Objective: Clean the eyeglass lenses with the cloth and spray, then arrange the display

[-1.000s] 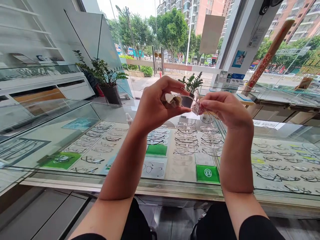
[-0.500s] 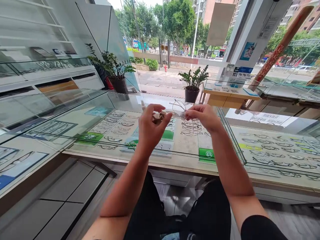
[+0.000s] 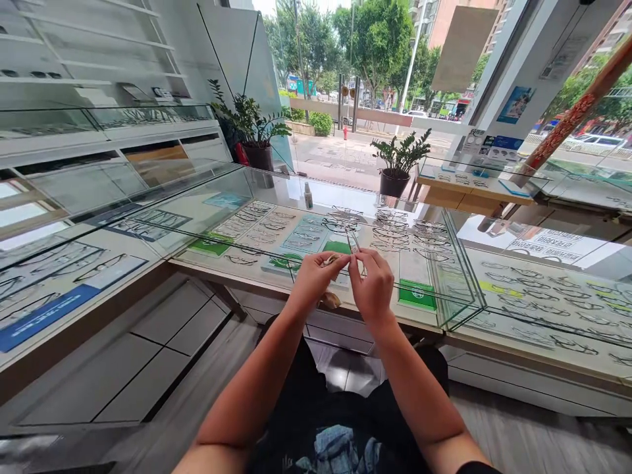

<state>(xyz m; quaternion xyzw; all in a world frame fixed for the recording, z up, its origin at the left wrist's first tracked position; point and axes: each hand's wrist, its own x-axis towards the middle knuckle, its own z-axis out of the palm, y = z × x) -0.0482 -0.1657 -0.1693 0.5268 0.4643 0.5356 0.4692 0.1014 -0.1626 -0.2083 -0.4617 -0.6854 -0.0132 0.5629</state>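
Note:
Both of my hands meet above the front edge of the glass display counter (image 3: 276, 172). My left hand (image 3: 316, 276) is closed on a crumpled tan cloth (image 3: 330, 301), part of which hangs below the palm. My right hand (image 3: 374, 280) pinches a thin pair of glasses (image 3: 352, 241), its slender temples pointing up and away from me. The fingertips of both hands touch or nearly touch at the glasses; the lenses are mostly hidden by the fingers.
Rows of eyeglasses (image 3: 390, 237) and green cards (image 3: 417, 294) lie in the counter. A small spray bottle (image 3: 308, 196) stands on the glass beyond my hands. Potted plants (image 3: 394, 182) are near the window, and another glass case (image 3: 553, 309) adjoins at right.
My hands have come together and moved lower, nearer to me. The glasses moved with my right hand to the cloth in my left. The view has shifted left.

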